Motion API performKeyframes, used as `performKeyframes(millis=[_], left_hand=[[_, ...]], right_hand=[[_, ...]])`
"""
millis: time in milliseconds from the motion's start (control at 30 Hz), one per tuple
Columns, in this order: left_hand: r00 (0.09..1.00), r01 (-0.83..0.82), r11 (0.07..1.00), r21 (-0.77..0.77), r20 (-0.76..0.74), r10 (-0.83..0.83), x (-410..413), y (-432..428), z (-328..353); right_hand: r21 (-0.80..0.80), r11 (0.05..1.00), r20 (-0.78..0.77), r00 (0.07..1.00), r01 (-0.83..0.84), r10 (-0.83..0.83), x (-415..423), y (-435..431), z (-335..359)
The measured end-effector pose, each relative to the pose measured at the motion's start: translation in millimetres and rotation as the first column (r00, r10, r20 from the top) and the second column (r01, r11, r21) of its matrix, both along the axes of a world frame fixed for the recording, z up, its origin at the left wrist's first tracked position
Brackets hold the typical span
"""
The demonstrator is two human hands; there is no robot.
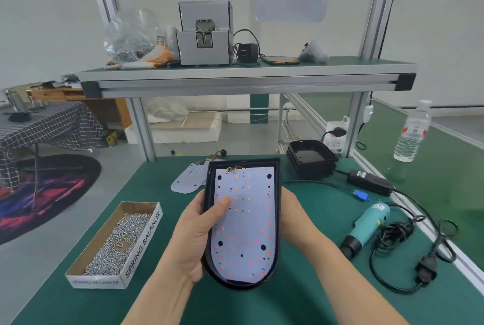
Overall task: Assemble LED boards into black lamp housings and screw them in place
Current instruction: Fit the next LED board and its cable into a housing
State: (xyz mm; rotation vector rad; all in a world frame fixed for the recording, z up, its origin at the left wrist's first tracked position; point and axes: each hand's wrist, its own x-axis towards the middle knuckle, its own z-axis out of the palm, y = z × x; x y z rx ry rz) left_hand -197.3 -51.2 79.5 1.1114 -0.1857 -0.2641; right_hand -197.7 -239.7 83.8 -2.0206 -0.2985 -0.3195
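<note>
Step in hand: seating the board, ahead of screwing. The black lamp housing is held up off the green bench mat, near centre, long axis running near to far, rounded end nearest. The white LED board lies inside it, wire leads at the far end; it looks flat within the rim. Left hand grips the housing's left wall, thumb pressed down on the board face. Right hand cups the right wall; its fingers run under the housing and are out of sight, so I judge a grip but cannot see the finger lie. No screws visible in the board's holes, so I judge none are in yet. Supplies: open cardboard box of loose screws to the left on the mat; spare LED boards just beyond the left hand; stack of empty housings far right; teal electric screwdriver lying to the right, corded. Next move, as I read it: set the housing down on the mat, check the board's holes sit over the housing's bosses, then free the right hand for the screwdriver and the left to pick up a screw. Risk: the board may shift once the thumb lifts.
</note>
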Motion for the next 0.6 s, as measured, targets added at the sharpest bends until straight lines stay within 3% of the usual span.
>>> performKeyframes(millis=[100,200,300,367,433,500,533,600], left_hand=[[0.997,-0.040,0.999,0.037,0.060,0.038,-1.5,-4.4,3.5],[0.991,-0.086,0.991,0.105,0.109,0.074,0.0,-5.5,1.5],[0.977,-0.163,0.976,0.142,0.162,0.140,3.8,-3.3,0.4],[0.963,-0.209,0.966,0.154,0.202,0.176,7.0,-0.6,1.3],[0.951,-0.239,0.952,0.193,0.246,0.189,8.7,-0.6,1.4],[0.942,-0.255,0.943,0.212,0.273,0.193,7.1,-4.2,0.1],[0.941,-0.252,0.944,0.213,0.281,0.187,5.5,-6.4,-1.2],[0.944,-0.229,0.949,0.218,0.289,0.161,2.8,-9.5,-4.3]], right_hand=[[0.066,0.997,-0.019,0.999,0.031,-0.030,4.3,-2.6,-1.5],[0.045,0.998,-0.104,0.993,-0.050,0.054,0.5,-9.2,-2.6],[0.289,0.956,-0.114,0.993,0.053,-0.020,-1.7,-14.6,8.4],[0.414,0.896,-0.218,0.973,0.162,-0.075,-4.6,-18.7,18.1],[0.302,0.948,-0.199,0.979,0.094,-0.034,-13.4,-16.9,18.4],[0.094,0.988,-0.129,0.985,0.124,-0.111,-21.8,-8.2,11.7],[0.083,0.979,-0.106,0.978,0.187,-0.178,-22.0,-4.9,7.7],[0.242,0.940,-0.156,0.965,0.242,-0.208,-17.5,1.8,1.8]])
